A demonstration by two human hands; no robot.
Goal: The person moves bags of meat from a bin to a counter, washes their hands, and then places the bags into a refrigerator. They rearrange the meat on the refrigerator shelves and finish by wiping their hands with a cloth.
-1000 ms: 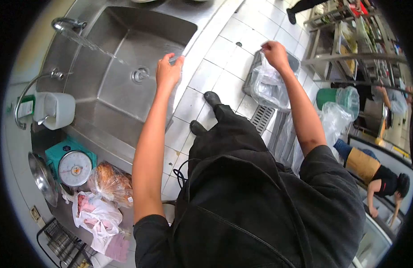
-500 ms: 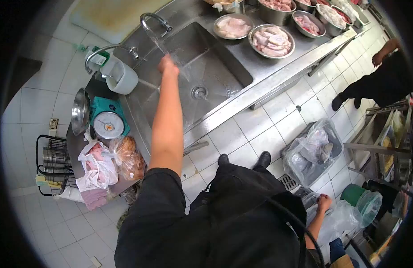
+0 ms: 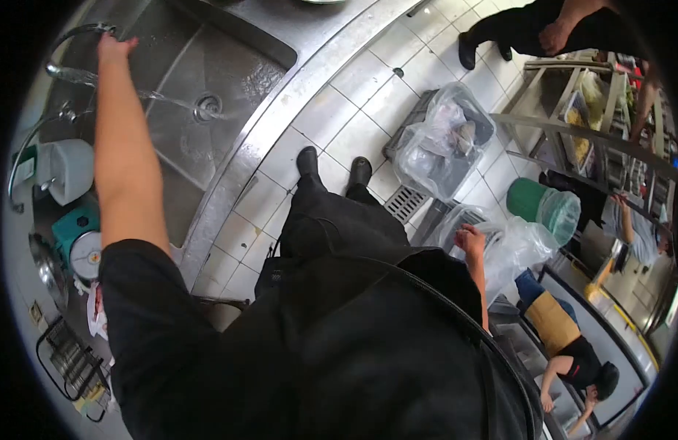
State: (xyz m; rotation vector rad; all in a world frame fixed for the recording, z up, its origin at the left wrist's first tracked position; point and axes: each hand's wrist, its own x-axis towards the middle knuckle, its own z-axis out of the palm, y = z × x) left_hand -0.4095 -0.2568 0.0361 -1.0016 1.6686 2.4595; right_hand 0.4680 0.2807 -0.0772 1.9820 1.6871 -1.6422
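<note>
At the far left corner of a stainless steel sink [image 3: 229, 70], the person's left hand [image 3: 113, 50] sits on the curved metal faucet [image 3: 78, 33], fingers bent over the arch; how tight the grip is can't be told. A thin stream of water [image 3: 133, 89] runs from the spout w/ a glassy arc toward the round drain [image 3: 207, 107] in the wet, shiny basin. The bare forearm stretches long from a black sleeve.

The right hand [image 3: 469, 239] hangs low by the hip, loosely curled, touching crinkled clear plastic bag [image 3: 519, 249] beside it; whether it grips the film can't be told.

Near the sink's left edge: a white plastic container [image 3: 69, 170], a teal kitchen scale [image 3: 78, 238] w/ round white dial, and a steel bowl [image 3: 49, 270] on its side. The floor is white square tile [image 3: 357, 128] w/ dark grout. A grey crate [image 3: 442, 139] lined w/ clear plastic stands on it, a slotted floor drain [image 3: 405, 203] just beside, and a green round bin [image 3: 541, 205] w/ a plastic liner farther right. Black shoes [image 3: 332, 167] point at the sink's front edge. Other people work at the right and top edges.
</note>
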